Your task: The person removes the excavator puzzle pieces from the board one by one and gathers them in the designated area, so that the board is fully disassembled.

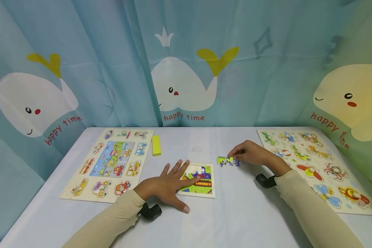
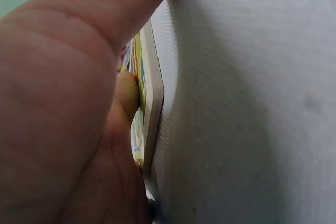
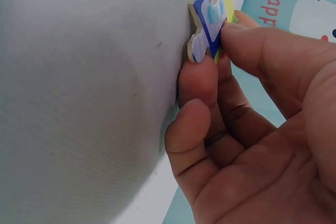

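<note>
A small framed jigsaw [image 1: 201, 189] with a vehicle picture lies mid-table, part of its upper left bare. Across its left side the left hand [image 1: 167, 186] rests with fingers spread, one fingertip on the picture; the left wrist view shows the pale edge of the board [image 2: 154, 98] beside the hand [image 2: 63, 108]. Right of the board, the right hand [image 1: 251, 153] pinches a puzzle piece [image 1: 234, 162] between thumb and fingers, close to other pieces [image 1: 221, 161]. In the right wrist view a blue and white piece [image 3: 207, 22] sits at the fingertips of the hand [image 3: 257, 114].
A vehicle peg board [image 1: 93, 187] lies on the left, with a yellow block [image 1: 156, 145] by its upper right corner. An animal peg board [image 1: 300, 167] is on the right, partly behind the right forearm. A blue curtain [image 1: 186, 41] with whales hangs behind the table.
</note>
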The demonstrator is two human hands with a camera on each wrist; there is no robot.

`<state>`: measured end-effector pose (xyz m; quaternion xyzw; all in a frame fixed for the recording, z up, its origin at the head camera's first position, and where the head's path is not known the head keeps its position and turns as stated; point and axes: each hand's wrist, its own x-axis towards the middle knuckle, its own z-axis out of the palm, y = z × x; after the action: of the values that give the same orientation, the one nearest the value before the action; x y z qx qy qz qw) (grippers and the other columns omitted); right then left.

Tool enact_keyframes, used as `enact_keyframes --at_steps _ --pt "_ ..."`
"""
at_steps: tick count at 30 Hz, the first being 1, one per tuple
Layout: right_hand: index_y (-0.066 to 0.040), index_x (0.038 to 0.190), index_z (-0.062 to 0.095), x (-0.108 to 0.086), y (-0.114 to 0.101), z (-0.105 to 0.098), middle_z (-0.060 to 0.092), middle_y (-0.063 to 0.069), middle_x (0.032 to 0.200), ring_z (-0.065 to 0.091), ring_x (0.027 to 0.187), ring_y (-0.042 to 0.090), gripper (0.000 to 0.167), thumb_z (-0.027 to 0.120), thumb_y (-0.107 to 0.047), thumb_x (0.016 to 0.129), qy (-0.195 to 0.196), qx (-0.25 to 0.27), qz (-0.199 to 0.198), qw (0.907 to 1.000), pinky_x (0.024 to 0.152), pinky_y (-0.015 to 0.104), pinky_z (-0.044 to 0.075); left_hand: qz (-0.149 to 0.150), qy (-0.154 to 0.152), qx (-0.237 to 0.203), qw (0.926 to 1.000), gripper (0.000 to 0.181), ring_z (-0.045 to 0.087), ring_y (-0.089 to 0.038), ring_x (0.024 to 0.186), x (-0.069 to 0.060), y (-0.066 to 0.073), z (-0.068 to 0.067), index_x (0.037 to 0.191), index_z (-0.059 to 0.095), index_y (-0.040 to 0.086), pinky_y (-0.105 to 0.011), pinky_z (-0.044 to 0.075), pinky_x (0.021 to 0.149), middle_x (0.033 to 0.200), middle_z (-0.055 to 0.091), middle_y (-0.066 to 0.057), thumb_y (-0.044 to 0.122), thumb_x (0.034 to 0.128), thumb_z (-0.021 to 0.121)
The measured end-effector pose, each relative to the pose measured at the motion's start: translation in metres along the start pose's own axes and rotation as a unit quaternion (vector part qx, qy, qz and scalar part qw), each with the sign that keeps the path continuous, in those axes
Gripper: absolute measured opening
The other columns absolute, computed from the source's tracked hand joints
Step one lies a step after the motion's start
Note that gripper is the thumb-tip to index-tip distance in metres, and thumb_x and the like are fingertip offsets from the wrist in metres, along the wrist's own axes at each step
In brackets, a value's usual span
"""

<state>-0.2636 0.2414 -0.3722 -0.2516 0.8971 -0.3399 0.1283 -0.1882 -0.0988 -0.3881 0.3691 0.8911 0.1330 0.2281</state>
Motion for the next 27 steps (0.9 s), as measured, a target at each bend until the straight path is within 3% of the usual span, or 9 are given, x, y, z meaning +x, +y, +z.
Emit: enact_keyframes --at_steps 5,17,24,27 --pt "0.0 0.101 0.075 0.0 0.0001 -0.0003 0.07 0.013 0.103 0.054 0.082 0.017 0.017 0.063 0.004 0.09 0.003 -0.014 -0.002 0.9999 0.064 0.029 0.044 -0.002 0.0 0.0 1.0 0.097 -0.021 -0.025 0.144 -0.0002 0.0017 -0.0006 0.154 0.024 0.037 -0.054 -0.011 0.111 0.161 -0.016 -0.005 0.064 0.0748 0.073" --pt "-0.002 0.098 0.076 0.003 0.0029 0.0012 0.071 0.011 0.102 0.061 0.093 0.02 0.016 0.065 0.004 0.089 0.009 -0.052 0.002 0.9986 0.073 0.034 0.049 -0.006 -0.001 0.006 1.0 0.097 -0.021 -0.025 0.144 0.0009 0.0019 0.0 0.154 0.024 0.038 -0.055 -0.011 0.111 0.161 -0.016 -0.005 0.064 0.0747 0.073" --pt "-0.003 0.095 0.074 0.0041 0.0022 0.0028 0.07 0.005 0.095 0.057 0.081 0.016 0.013 0.065 0.003 0.088 0.015 -0.067 0.009 0.9976 0.069 0.032 0.048 -0.009 -0.003 0.006 0.9999 0.097 -0.02 -0.025 0.145 0.0011 0.0031 -0.0019 0.154 0.025 0.039 -0.056 -0.01 0.111 0.162 -0.014 -0.005 0.063 0.0739 0.074" --pt "-0.002 0.098 0.074 0.0031 0.0011 0.0019 0.069 0.004 0.094 0.054 0.079 0.015 0.015 0.063 0.002 0.089 0.038 -0.078 0.011 0.9962 0.068 0.032 0.046 -0.01 0.001 0.002 0.9999 0.096 -0.018 -0.026 0.145 0.0011 0.004 -0.0026 0.154 0.026 0.039 -0.057 -0.01 0.111 0.162 -0.012 -0.005 0.061 0.074 0.075"
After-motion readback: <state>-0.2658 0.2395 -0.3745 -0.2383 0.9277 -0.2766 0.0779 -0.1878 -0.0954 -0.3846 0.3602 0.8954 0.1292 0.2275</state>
